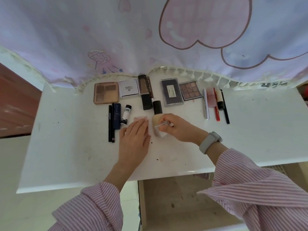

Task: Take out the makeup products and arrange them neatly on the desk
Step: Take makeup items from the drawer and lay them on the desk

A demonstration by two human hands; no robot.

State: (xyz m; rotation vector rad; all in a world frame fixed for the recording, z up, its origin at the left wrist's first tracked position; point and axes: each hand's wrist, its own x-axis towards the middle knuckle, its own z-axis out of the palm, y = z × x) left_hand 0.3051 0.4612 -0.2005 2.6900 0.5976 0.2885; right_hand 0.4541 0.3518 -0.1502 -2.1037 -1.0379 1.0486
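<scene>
Lying flat, the left hand [135,139] presses a small pink case [140,118] on the table [233,147]. The right hand [175,127] pinches a thin clear stick [160,125].

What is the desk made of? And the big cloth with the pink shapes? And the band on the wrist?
The desk looks like smooth, glossy white laminate or painted board: light glints along its front edge. The cloth looks like thin soft fabric: it hangs in folds and has a tasselled hem. The band looks like matte grey rubber or silicone, though that is hard to tell.

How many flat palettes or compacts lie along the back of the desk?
4: brown palette far left, white compact beside it, purple compact right of centre, many-shade palette beside that. None seems hidden.
</scene>
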